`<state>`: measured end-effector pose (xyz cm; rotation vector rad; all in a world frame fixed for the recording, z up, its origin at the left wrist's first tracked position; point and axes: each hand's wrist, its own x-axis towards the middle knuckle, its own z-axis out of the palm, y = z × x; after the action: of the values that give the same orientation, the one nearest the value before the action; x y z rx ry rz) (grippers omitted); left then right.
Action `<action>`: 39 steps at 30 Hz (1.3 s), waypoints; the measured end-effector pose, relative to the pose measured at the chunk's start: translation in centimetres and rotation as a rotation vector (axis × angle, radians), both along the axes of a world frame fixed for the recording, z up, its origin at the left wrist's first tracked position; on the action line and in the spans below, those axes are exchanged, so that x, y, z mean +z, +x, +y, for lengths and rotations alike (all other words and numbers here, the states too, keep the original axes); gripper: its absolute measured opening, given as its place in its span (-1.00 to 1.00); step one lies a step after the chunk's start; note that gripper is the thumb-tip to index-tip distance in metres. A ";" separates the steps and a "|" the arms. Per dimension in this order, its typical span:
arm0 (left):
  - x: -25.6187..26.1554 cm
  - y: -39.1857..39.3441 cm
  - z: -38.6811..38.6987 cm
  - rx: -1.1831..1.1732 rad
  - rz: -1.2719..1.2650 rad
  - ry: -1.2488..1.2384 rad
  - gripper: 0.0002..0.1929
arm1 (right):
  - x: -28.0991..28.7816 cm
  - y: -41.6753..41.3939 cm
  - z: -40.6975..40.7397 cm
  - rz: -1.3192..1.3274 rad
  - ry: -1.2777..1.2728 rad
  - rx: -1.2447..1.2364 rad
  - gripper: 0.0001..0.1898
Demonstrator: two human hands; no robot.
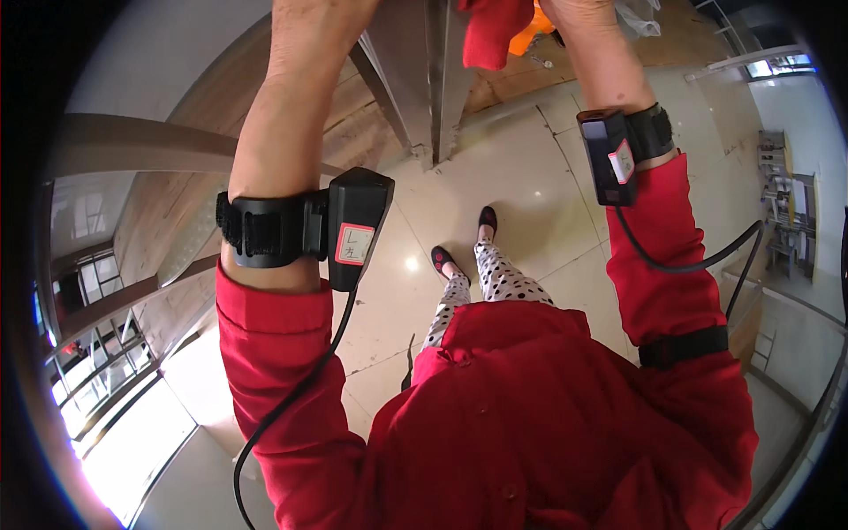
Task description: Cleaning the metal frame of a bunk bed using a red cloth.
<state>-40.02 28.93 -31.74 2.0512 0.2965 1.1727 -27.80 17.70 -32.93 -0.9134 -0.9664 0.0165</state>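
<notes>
Both arms reach up past the top edge of the picture, so the fingers of both hands are hidden. Only the lower part of my left hand shows, near a grey metal post. At the top right, the base of my right hand is beside a hanging red cloth and something orange; whether the hand holds either cannot be told. A black strapped device sits on the left forearm, and a similar one on the right, each with a cable.
Metal frame bars and wood-look panels stand at the left. Below is a tiled floor with the person's feet on it. A clear plastic bag lies at the top right on a brown surface. Shelving with items is far right.
</notes>
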 end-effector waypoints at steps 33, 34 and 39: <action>-0.4 0.1 -1.8 0.146 -0.184 0.143 -0.23 | -15.5 -0.5 -2.7 -0.185 -0.436 -0.173 -0.45; -0.1 -0.1 -1.4 0.131 -0.045 0.084 -0.23 | -13.4 -0.6 -3.2 -0.062 -0.477 -0.050 -0.32; -1.3 -0.2 0.7 0.031 -0.090 0.001 -0.29 | -2.7 -1.5 -0.8 -0.069 -0.099 -0.054 -0.50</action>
<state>-40.23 29.68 -33.09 1.9949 0.2852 1.2797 -29.30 16.90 -35.58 -1.0363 -1.0111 -0.0137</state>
